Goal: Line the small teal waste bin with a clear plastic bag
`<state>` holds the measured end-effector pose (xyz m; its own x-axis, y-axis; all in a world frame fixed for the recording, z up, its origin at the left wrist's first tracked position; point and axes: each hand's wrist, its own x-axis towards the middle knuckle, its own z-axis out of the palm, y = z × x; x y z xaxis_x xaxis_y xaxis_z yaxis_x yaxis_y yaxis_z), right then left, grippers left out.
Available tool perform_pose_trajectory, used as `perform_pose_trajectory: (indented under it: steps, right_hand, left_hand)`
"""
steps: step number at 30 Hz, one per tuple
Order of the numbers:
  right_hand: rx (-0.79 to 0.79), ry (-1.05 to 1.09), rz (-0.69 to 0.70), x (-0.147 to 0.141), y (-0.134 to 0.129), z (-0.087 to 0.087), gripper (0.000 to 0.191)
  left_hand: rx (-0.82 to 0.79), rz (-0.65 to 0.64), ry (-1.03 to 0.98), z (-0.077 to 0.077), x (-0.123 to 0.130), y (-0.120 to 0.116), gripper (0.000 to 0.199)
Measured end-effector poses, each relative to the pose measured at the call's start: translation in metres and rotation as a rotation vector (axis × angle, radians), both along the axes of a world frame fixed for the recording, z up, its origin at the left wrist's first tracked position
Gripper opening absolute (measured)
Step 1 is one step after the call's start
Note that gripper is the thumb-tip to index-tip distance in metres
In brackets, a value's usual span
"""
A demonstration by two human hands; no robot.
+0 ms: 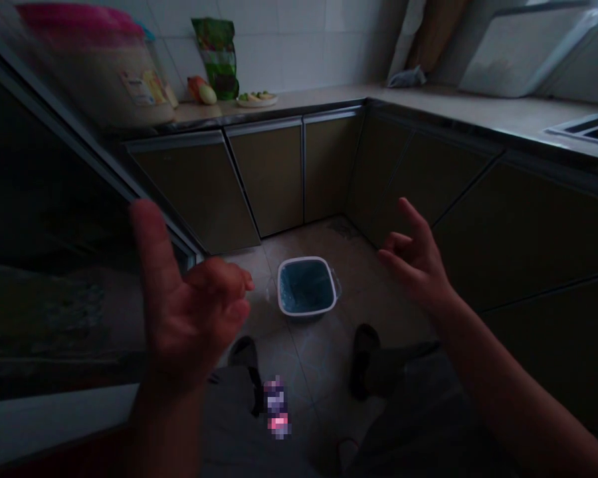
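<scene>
My left hand [192,309] is raised at the left, palm partly turned up. Its index finger points upward, the other fingers curl loosely, and it holds nothing. At the right, my right hand [421,265] is also in the air and holds nothing. Its index finger and thumb are stretched apart while the remaining fingers bend inward. Between the hands and farther off, a squarish basin [309,313] with a white rim and bluish inside stands on the tiled floor [289,345]. Neither hand touches it.
Cabinets [266,179] run under an L-shaped countertop [319,98]. On it are a pink-lidded tub [94,73], a green bag [219,60], a plate of food [257,99] and a white container [518,53]. A sink [593,129] lies right. A pixelated patch covers something by my legs.
</scene>
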<state>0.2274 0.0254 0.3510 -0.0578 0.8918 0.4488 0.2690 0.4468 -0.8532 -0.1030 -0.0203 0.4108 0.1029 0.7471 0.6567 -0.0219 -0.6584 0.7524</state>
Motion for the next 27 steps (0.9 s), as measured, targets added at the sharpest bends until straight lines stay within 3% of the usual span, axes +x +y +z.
perform_pose_trajectory:
  steps: [1,3,8,10,12,18,22,24,27]
  right_hand:
    - [0.033,-0.005,-0.009,-0.004,-0.002,0.004,0.089]
    - [0.020,-0.062,-0.016,-0.007,0.010,-0.008,0.093]
    - [-0.327,-0.378,0.014,0.003,0.098,-0.093,0.106]
    - [-0.354,-0.434,0.000,0.004,0.122,-0.112,0.107]
    - [-0.328,-0.456,0.001,0.001,0.131,-0.116,0.107]
    - [-0.274,-0.483,-0.019,-0.016,0.128,-0.107,0.108]
    - [-0.281,-0.520,-0.084,-0.020,0.126,-0.117,0.102]
    - [-0.310,-0.597,-0.063,-0.023,0.123,-0.129,0.084]
    - [-0.439,-0.796,0.144,-0.030,0.113,-0.155,0.059]
  left_hand:
    - [0.011,-0.017,0.026,0.000,0.001,0.002,0.103]
    - [-0.078,-0.023,0.091,-0.023,-0.001,0.030,0.112]
    - [-0.485,0.110,0.201,-0.139,-0.038,0.150,0.120]
    - [-0.533,0.146,0.202,-0.164,-0.052,0.174,0.122]
    - [-0.508,0.148,0.188,-0.168,-0.059,0.181,0.123]
    - [-0.448,0.145,0.155,-0.151,-0.055,0.170,0.123]
    - [-0.473,0.156,0.165,-0.161,-0.045,0.165,0.110]
    - [-0.504,0.148,0.253,-0.168,-0.041,0.157,0.092]
    - [-0.587,0.021,0.653,-0.179,-0.039,0.142,0.069]
